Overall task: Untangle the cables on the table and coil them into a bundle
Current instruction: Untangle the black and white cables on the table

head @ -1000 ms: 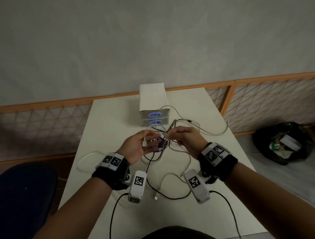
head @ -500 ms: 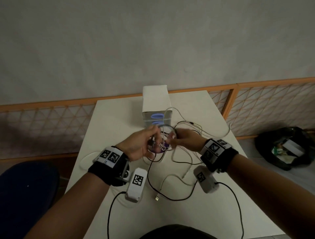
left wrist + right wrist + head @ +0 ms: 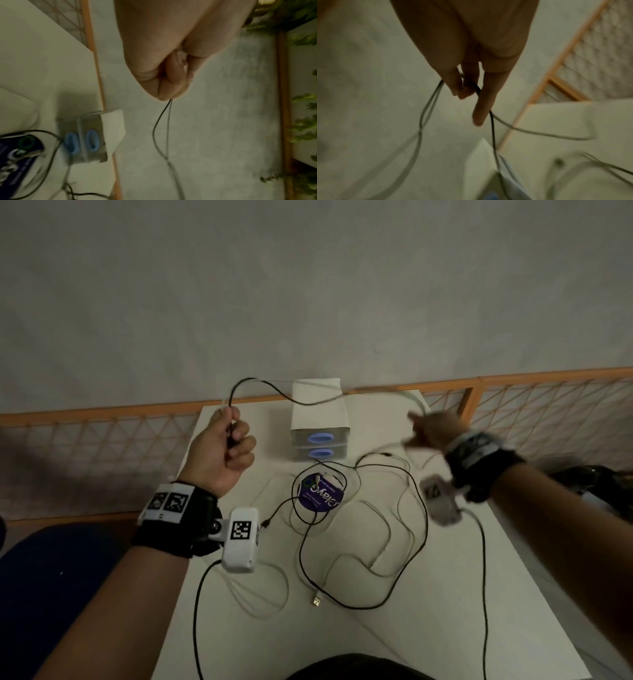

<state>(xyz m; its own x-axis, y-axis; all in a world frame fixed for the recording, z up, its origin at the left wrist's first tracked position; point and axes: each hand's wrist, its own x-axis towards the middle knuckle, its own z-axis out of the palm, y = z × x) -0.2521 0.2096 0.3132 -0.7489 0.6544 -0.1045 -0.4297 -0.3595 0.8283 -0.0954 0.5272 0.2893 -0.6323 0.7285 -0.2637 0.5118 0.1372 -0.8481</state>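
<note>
The white table (image 3: 239,628) is narrow, its far edge up against an orange lattice railing (image 3: 85,440), with the small drawer box (image 3: 320,419) standing at that far edge; bare tabletop lies to the left of the box and toward the near right corner. Left of the box, raised off the table, the left hand (image 3: 219,453) is curled into a fist, pinching a black cable (image 3: 260,385) and a pale cable (image 3: 169,121) together. Both strands arch over the box to the right hand (image 3: 433,428), blurred, whose thumb and fingers pinch them with one finger (image 3: 485,102) stretched out. In front of the box, loose cable loops (image 3: 394,542) sprawl around a purple round sticker (image 3: 320,494).
</note>
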